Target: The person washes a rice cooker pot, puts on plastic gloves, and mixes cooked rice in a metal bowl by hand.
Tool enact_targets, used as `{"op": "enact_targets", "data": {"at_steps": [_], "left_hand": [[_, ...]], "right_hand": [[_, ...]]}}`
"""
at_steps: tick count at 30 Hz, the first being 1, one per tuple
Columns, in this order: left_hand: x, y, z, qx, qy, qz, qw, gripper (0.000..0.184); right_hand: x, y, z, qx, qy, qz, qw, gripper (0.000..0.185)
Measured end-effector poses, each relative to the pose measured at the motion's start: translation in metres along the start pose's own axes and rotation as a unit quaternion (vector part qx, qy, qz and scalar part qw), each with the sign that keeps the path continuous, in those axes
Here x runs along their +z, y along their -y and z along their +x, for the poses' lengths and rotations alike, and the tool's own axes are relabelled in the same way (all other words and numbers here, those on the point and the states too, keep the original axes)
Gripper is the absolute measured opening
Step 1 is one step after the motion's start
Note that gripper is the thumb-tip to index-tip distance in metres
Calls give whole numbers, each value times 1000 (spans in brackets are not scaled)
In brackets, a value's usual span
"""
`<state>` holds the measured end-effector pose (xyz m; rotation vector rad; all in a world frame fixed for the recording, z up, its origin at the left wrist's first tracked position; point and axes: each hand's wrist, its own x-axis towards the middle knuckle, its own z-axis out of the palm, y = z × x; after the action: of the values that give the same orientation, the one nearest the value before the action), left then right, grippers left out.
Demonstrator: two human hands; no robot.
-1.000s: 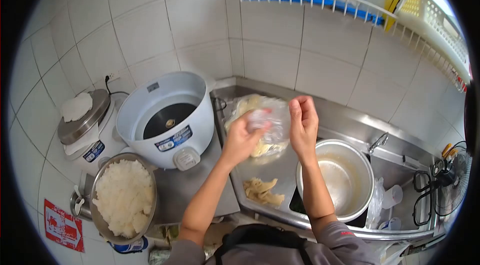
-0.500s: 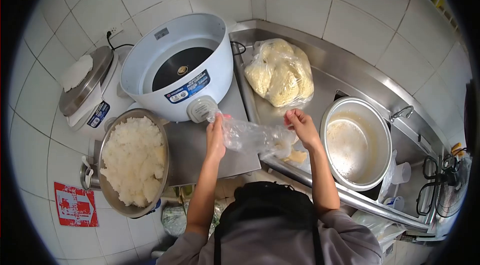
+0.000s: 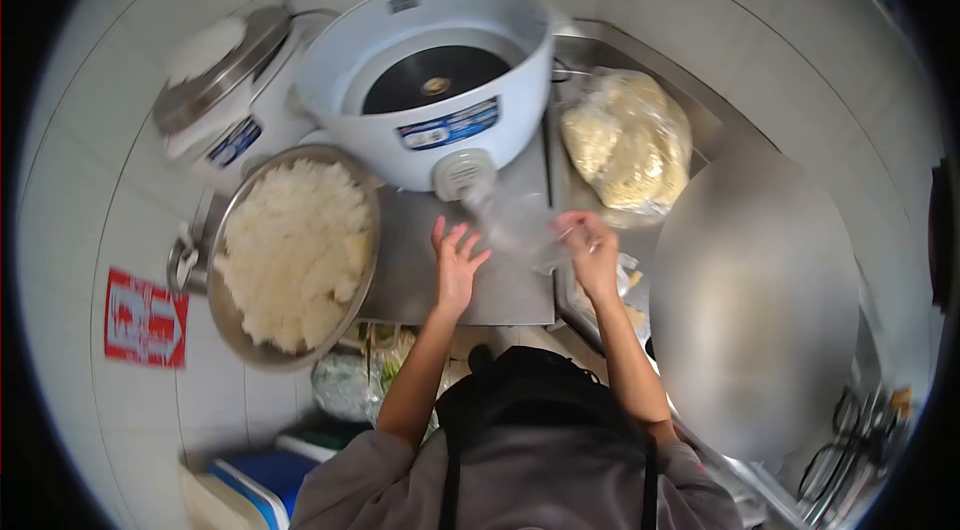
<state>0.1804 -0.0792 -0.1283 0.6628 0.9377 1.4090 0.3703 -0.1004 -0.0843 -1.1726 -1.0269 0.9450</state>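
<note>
My left hand is held over the steel counter with its fingers spread and nothing in them. Closed on one end of a clear plastic bag, my right hand is to the right of it. The bag stretches leftward, blurred, toward the front of the open rice cooker. A clear bag of pale yellow food lies on the steel sink top behind my right hand. White rice fills a metal pot on the left.
Behind the rice pot is a second cooker with a metal lid. A blurred grey oval hides much of the sink area on the right. Wires and metal parts show at the lower right. A blue and white box is at the lower left.
My left hand has let go of the clear bag and opened, while my right hand still grips it. The view has shifted, and a grey blur covers where the large pot was.
</note>
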Motion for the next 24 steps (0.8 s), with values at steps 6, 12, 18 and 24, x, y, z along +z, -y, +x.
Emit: {"op": "enact_targets", "data": {"at_steps": [6,12,18,24], "left_hand": [[-1,-17,-79,-99,143,149,974,21],[-30,-19,-53,-7,-73,-116,991,48],[-65,-40,-90,19,143,-411,900,76],[-63,1,-108,-17,76,-213,974,57]], "right_hand": [[65,5,-17,-151,47,-52,986,8],[83,-16,-81,-327,246,-216,886,12],[82,-6,-83,-219,262,-35,939,25],[117,6,-35,15,375,-161,913,36]]}}
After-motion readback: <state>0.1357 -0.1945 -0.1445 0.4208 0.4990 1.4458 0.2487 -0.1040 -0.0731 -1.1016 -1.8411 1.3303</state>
